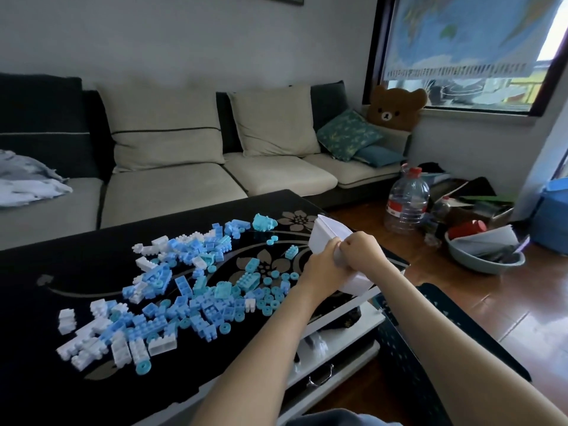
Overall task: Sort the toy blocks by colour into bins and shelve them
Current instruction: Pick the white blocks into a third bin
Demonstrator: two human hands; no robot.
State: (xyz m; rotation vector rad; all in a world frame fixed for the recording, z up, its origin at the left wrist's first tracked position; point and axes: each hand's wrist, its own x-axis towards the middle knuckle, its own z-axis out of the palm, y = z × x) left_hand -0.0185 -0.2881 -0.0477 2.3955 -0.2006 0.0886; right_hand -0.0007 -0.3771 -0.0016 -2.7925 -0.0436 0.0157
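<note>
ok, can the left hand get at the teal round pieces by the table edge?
Likely yes: the teal round pieces lie just beside the left hand, nothing between. But it grips the white folded paper with the right hand, so it must let go first.

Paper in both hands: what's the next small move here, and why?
Probably pull the white paper open into a box shape and set it on the table beside the blocks. The left hand and right hand both grip it, it looks folded shut, and the blue and white blocks lie mixed with no bin showing on the table.
</note>
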